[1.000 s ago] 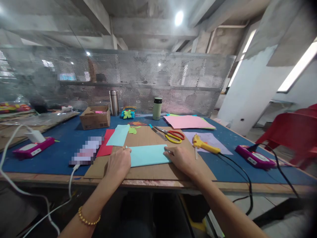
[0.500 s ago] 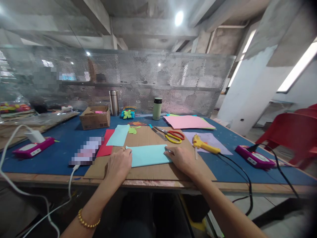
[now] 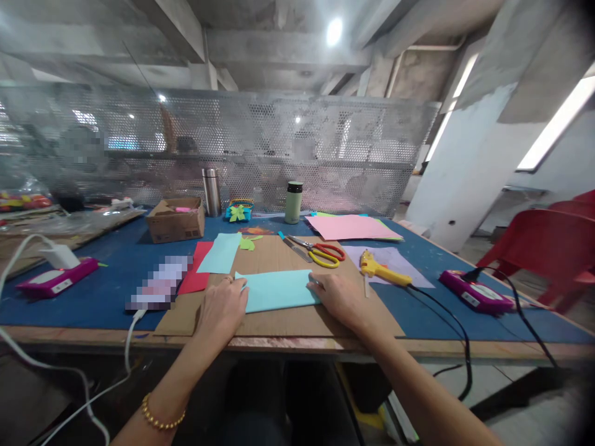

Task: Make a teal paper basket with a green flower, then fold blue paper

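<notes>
A light blue folded sheet of paper [image 3: 279, 291] lies on the brown cardboard [image 3: 288, 325] in front of me. My left hand [image 3: 223, 306] grips its left end, fingers closed at the upper left corner. At the right end my right hand [image 3: 341, 300] pinches the paper near its upper right corner. Beyond it rest scissors [image 3: 325, 254] with red and yellow handles, beside a blue-ended craft knife [image 3: 295, 248]. Another light blue paper piece [image 3: 220, 253] overlaps a red sheet [image 3: 195, 272] to the left, and green paper scraps [image 3: 248, 243] sit near it.
A yellow glue gun [image 3: 383, 271] lies on purple paper [image 3: 418, 272] at right, its cord running to a purple power strip [image 3: 476, 291]. A phone [image 3: 160, 282] charges at left. Behind stand a cardboard box [image 3: 174, 223], a steel flask [image 3: 212, 193], a green bottle [image 3: 293, 204] and pink paper [image 3: 351, 227].
Both hands keep their hold at the two ends of the light blue paper. The whole view has shifted very slightly; nothing else visibly differs.
</notes>
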Available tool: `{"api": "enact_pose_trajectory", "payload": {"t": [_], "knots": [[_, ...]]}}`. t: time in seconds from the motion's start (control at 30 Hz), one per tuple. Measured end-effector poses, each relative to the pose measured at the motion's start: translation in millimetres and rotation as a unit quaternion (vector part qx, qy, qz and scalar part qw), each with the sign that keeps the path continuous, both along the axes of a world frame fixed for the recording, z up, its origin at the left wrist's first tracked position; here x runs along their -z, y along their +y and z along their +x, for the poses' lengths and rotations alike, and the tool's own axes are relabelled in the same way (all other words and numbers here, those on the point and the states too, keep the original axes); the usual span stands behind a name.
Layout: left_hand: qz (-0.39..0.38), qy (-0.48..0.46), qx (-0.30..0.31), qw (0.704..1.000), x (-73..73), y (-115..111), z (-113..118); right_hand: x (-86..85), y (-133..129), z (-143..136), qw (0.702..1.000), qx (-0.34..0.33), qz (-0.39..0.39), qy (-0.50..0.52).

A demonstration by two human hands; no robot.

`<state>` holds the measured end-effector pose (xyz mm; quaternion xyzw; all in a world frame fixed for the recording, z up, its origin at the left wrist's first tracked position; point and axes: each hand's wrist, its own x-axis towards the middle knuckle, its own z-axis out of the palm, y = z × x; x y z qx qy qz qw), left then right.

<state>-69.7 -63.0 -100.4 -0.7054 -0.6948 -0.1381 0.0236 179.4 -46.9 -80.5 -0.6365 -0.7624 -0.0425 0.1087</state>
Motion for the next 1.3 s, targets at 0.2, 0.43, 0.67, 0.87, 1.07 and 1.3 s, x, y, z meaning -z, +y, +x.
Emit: {"api": "enact_pose_trajectory", "payload": {"t": [0.2, 0.43, 0.67, 0.87, 1.07, 1.3], "knots": [[0.014, 0.01, 0.014, 1.0, 6.1, 2.8, -3.8, 4.0, 5.9, 2.3, 1.0, 0.004, 0.004, -0.017], [0.016, 0.032, 0.008, 0.999, 5.6, -5.9, 1.3, -2.0, 6.8, -0.5, 0.999, 0.024, -0.016, -0.031], [0.014, -0.009, 0.004, 1.0, 4.3, -7.0, 2.0, 9.0, 15.9, 6.5, 1.0, 0.011, -0.001, -0.024], [-0.002, 0.002, -0.008, 1.0, 5.5, -3.6, 4.2, 13.2, 19.1, 8.2, 0.999, 0.032, 0.017, -0.031], [0.009, 0.019, -0.014, 1.0, 5.8, -3.8, 6.3, 8.7, 16.1, 7.6, 0.999, 0.019, 0.01, -0.037], [0.035, 0.04, -0.016, 0.998, 6.4, -7.2, 8.3, 8.1, 18.5, 7.1, 0.998, 0.034, -0.001, -0.057]]}}
